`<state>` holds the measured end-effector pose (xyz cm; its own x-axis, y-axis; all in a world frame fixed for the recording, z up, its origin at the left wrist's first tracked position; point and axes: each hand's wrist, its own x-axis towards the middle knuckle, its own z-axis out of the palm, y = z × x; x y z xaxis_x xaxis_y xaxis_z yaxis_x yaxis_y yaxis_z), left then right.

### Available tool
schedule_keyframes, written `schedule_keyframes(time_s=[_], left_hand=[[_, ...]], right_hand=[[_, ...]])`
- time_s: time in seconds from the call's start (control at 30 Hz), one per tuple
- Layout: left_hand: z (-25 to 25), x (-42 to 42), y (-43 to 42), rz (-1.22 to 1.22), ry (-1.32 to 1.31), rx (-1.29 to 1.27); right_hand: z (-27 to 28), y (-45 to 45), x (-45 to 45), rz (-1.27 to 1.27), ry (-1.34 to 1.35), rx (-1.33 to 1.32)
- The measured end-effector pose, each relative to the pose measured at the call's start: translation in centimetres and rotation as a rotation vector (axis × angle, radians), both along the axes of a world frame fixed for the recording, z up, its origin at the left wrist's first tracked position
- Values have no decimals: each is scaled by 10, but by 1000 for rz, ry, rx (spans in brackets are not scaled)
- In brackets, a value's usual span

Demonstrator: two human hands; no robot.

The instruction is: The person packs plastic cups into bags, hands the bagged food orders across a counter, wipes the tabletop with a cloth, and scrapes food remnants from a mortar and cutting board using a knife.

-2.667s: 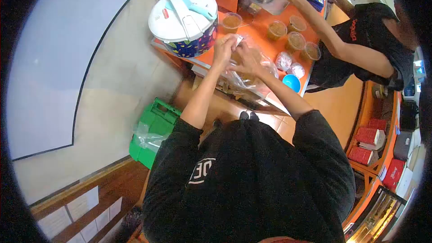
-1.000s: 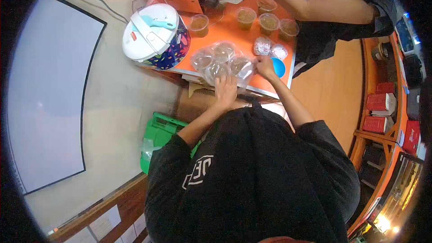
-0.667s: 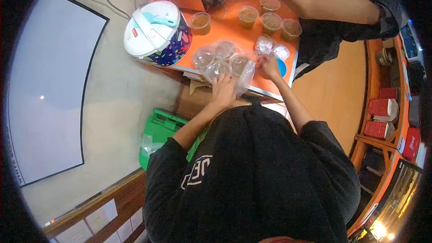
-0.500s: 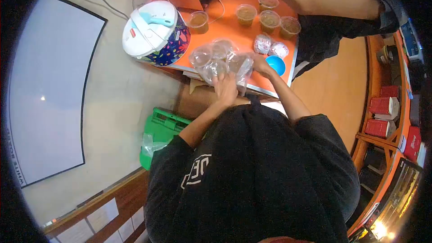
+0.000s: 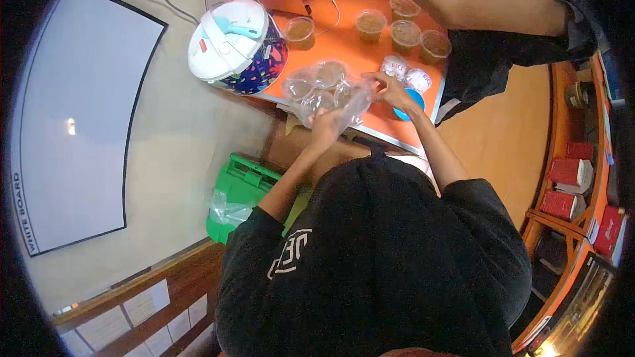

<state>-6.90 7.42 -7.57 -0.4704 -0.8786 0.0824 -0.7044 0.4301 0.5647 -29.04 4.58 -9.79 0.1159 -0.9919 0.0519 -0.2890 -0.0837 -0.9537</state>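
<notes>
Whiteboard [image 5: 83, 125] on wall [image 5: 173, 102], green crate [image 5: 246, 182]

The single view looked forward and down from the wearer's head, above the black shirt [image 5: 397, 258], with the hands [image 5: 324, 129] and worktop [image 5: 344, 46] within arm's reach.

The left hand [image 5: 324, 129] and right hand [image 5: 391, 90] are holding a clear plastic bag [image 5: 357, 102] of lidded cups [image 5: 330, 74] on the orange table [image 5: 340, 45].

Place: prob. small food shop
Counter [image 5: 334, 53]: orange, w/ lidded cups [image 5: 370, 24] & "RICE" pkgs [image 5: 418, 80]
Shelves [image 5: 554, 223]: red boxes [image 5: 567, 172]
Wall [image 5: 178, 132]: whiteboard [image 5: 83, 125]
</notes>
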Motion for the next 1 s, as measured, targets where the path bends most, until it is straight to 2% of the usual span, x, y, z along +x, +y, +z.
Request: schedule_keyframes(time_s=[0.07, 0.1, 0.17, 0.2, 0.27, 0.33, 0.37, 0.43, 0.47, 0.53, 0.57, 0.63, 0.7, 0.77, 0.83, 0.87, 1.0], left_hand=[[-23, -1, -7, -3, 304, -183], [-32, -1, -10, -1, 301, -179], [-43, 1, -20, -104, 557, 56], [-37, -1, -19, -103, 555, 53], [-25, -5, -16, 58, 671, 424], [-35, 2, -14, 77, 626, 412], [-40, 6, -14, 96, 583, 400], [-30, 13, -9, 73, 532, 344], [-24, 13, -8, 44, 479, 284], [-34, 12, -12, 130, 508, 381], [-39, 10, -15, 215, 542, 475], [-23, -1, -13, 203, 564, 482], [-16, -10, -13, 198, 588, 487], [-16, -12, -13, 154, 753, 436], [-25, -9, -14, 171, 741, 449], [-29, -7, -14, 179, 733, 466], [-14, -14, -11, 216, 695, 532]], right_hand=[[-4, 4, 4, -3, -72, -49], [-5, 5, 10, -77, 16, -131], [-7, 3, 13, -149, 104, -217], [-7, 1, 14, -156, 147, -156], [-7, 0, 12, -163, 187, -95], [-2, -1, 6, -381, 284, -151], [-8, -9, -3, -379, 286, -151], [-22, -26, -25, -616, 137, -424], [-25, -27, -35, -614, 137, -422], [-7, -26, -46, -309, 245, -80], [-2, -23, -39, -308, 247, -83], [10, -9, -11, 111, 199, -327], [4, -11, -1, 85, 146, -256], [-4, -16, 1, 67, 84, -185], [-3, -24, -6, -113, 161, -70], [-3, -24, -8, -144, 334, -168], [0, -19, 3, -308, 504, -305]])
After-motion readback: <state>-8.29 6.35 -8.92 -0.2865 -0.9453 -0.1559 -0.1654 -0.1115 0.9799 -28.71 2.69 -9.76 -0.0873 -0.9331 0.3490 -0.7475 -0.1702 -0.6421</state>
